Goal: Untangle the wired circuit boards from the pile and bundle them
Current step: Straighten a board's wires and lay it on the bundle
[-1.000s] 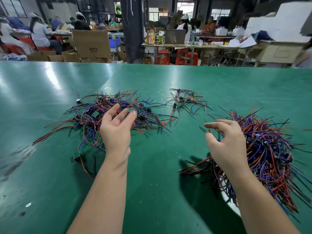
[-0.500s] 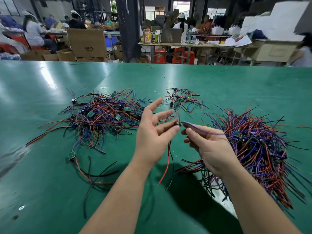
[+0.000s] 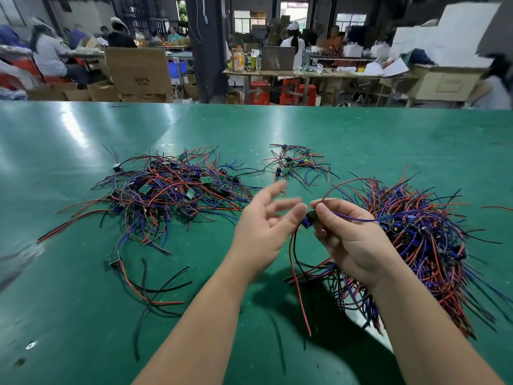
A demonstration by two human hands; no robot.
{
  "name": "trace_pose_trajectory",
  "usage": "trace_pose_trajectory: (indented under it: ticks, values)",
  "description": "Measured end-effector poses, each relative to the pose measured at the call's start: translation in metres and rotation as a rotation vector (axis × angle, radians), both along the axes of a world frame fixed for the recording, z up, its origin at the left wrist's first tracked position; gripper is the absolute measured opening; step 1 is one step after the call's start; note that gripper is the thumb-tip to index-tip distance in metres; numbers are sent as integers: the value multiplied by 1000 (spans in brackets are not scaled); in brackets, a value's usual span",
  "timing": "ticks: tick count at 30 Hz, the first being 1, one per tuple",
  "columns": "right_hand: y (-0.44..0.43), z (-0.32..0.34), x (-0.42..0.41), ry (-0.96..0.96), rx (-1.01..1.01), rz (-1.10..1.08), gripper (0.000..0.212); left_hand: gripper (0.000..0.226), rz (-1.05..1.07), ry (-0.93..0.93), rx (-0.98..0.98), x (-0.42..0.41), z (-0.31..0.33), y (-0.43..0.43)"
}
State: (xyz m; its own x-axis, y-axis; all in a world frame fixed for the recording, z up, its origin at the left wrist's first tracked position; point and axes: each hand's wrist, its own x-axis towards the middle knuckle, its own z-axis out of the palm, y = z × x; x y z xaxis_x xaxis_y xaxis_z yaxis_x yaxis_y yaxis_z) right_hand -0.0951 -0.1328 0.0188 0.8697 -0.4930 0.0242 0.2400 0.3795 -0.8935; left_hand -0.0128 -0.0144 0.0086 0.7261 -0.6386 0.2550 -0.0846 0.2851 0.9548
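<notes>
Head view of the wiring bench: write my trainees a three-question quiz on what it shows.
1. True or false: the left hand is clenched in a fist.
2. The right hand pinches: A a wired board; B scissors; C tape.
3. Fill in: the small pile lies ___ from the person than the left pile.
Key: 1 false; 2 A; 3 farther.

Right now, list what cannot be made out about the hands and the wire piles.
1. Left hand: fingertips motion-blurred in the head view; contact with the wired board unclear.
2. Wired board: mostly covered by the right hand pinching it.
3. Right pile: near side hidden behind the right forearm.
</notes>
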Motion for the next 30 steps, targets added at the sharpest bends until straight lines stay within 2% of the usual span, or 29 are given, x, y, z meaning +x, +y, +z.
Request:
trace_pose_trajectory:
  ticks: [2,4,6,9,12,16,20,23,26,28,30]
  values:
    - [-2,2,-1,21,16,-6,8,28,-78,108,33,0,0,0]
    - [-2,3,-2,62,30,-15,17,17,-112,132,39,-1,1,1]
    - [-2,3,-1,101,56,-32,29,23,-107,119,36,-1,1,1]
    - [-1,1,2,151,144,-69,37,16,-75,88,58,-3,-1,-1]
    - [1,-2,5,196,193,-100,32,20,15,46,106,-3,-6,-4]
    - [2,-8,7,253,244,-103,10,11,107,-17,110,-3,-10,-7]
    - [4,-9,8,202,249,-16,18,9,124,-73,95,-5,-9,-7]
    - [-1,-8,5,228,119,15,16,13,72,-20,112,-3,-6,-5]
    - [-6,-7,-1,298,-83,19,15,14,-35,50,225,-3,-4,-2]
    - [-9,-6,-2,306,-102,8,7,11,-126,138,301,-4,-3,1]
    - [-16,-2,-2,293,-64,-59,10,9,-240,205,382,-3,-2,5]
